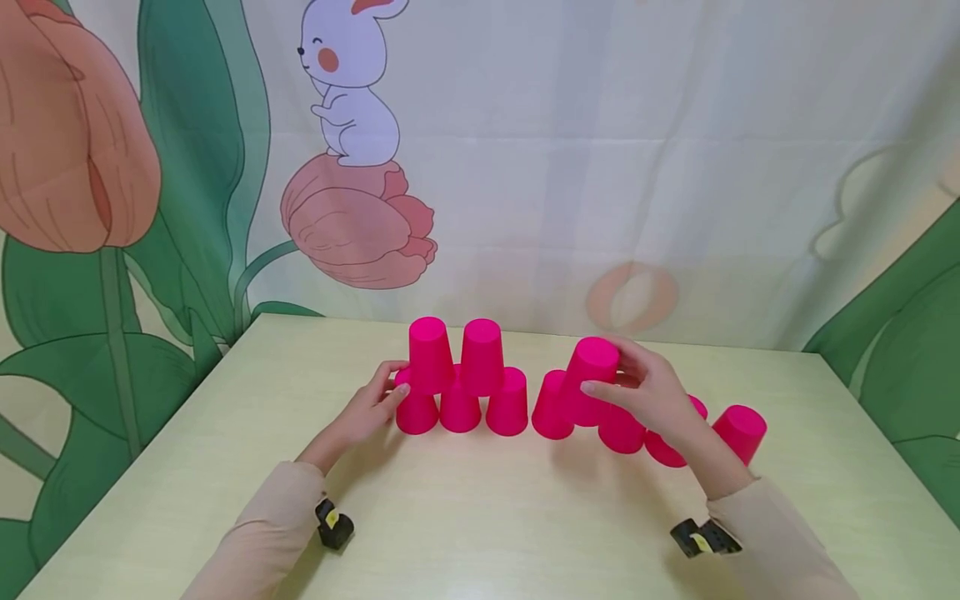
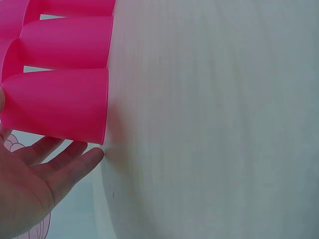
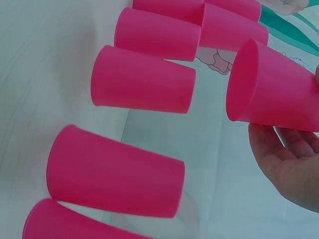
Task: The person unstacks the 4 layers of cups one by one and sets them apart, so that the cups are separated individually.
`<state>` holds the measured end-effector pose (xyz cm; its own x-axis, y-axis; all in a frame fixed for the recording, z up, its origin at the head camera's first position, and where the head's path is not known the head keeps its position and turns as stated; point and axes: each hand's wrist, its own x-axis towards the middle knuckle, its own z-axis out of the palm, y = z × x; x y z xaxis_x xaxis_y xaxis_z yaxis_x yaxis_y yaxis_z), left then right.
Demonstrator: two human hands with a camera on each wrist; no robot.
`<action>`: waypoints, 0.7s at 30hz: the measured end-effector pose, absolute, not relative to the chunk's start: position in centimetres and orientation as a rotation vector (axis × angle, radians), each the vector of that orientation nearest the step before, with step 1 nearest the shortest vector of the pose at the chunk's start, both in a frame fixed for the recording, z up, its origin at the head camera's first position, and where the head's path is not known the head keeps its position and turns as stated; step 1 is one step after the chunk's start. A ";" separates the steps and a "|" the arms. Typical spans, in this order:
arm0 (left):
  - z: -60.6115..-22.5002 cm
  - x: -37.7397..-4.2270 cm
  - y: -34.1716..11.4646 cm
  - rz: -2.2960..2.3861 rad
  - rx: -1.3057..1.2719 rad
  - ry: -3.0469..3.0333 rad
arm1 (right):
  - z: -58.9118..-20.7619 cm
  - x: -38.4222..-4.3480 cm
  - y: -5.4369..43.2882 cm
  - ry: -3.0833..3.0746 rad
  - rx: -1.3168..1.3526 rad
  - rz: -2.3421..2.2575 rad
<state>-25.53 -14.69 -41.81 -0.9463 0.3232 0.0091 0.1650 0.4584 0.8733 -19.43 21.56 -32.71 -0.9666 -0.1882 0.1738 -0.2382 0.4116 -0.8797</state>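
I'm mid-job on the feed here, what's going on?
The person's right hand holds an upside-down pink cup, raised off the table. The left hand is at the leftmost bottom cup. Two cups sit atop the bottom row's left three; more cups stand to the right.

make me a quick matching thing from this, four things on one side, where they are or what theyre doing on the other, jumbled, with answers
1. left hand
2. right hand
3. two upper cups
4. printed rabbit

A. upside down on lower cups
B. above a printed flower
C. holding a raised cup
D. at the leftmost lower cup

Pairs: 1-D, 2-C, 3-A, 4-B
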 end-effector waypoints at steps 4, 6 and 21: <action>-41.7 -25.5 -14.7 1.497 0.431 2.541 | -32.5 -18.8 22.3 -2.615 0.350 1.607; -41.8 -25.5 -14.7 1.495 0.431 2.543 | -32.5 -18.5 22.8 -2.622 0.339 1.586; -41.9 -25.6 -14.8 1.486 0.436 2.552 | -33.1 -16.4 25.4 -2.663 0.306 1.510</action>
<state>-25.61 -14.83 -41.88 -0.9454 0.3256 0.0116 0.1708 0.4651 0.8686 -16.42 25.39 -33.14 -0.9781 -0.1404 0.1538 -0.2041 0.4988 -0.8424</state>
